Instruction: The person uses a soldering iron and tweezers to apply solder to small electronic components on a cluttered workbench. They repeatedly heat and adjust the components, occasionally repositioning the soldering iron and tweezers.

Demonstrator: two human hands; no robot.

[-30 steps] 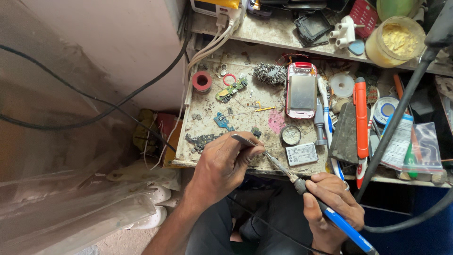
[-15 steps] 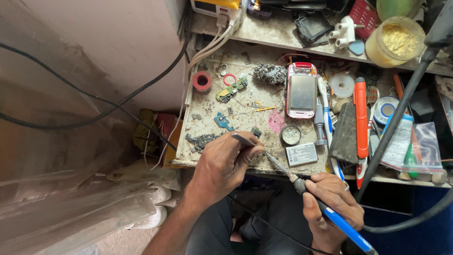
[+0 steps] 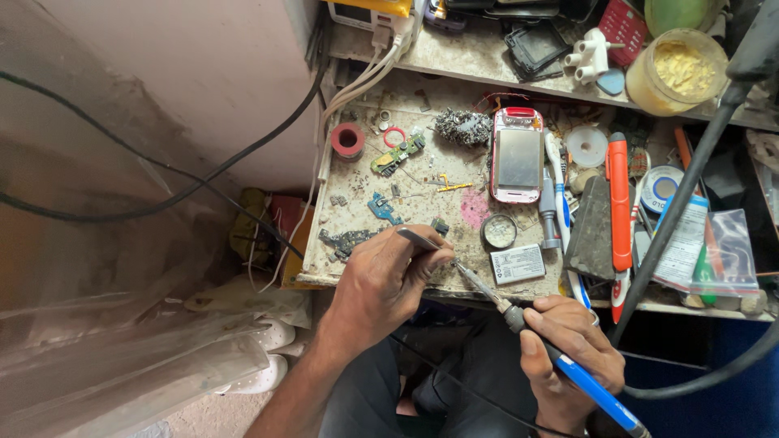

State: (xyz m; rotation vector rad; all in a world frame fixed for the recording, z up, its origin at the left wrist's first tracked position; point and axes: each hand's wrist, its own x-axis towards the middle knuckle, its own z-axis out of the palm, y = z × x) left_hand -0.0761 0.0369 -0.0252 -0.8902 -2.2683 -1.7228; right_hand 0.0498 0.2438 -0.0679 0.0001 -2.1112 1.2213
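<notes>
Cluttered, dusty desk under a shelf, bare wall to one side, black cables running across. Landmark: pink phone lying face-up mid-desk. Left hand sits at the desk's front edge, below & left of the phone, grip pinched narrow on metal tweezers – what the tips hold is too small to tell. Right hand is off the desk edge, below the phone, grip wrapped round a blue-handled soldering iron; its metal tip angles up-left & meets the left hand's fingers, just beside the tweezers. Small green circuit board w/ red tape roll lie left of the phone, grey wire wool touching its top-left corner. Round tin & a flat grey battery sit below the phone. Orange tool lies right of it, well apart from both hands
</notes>
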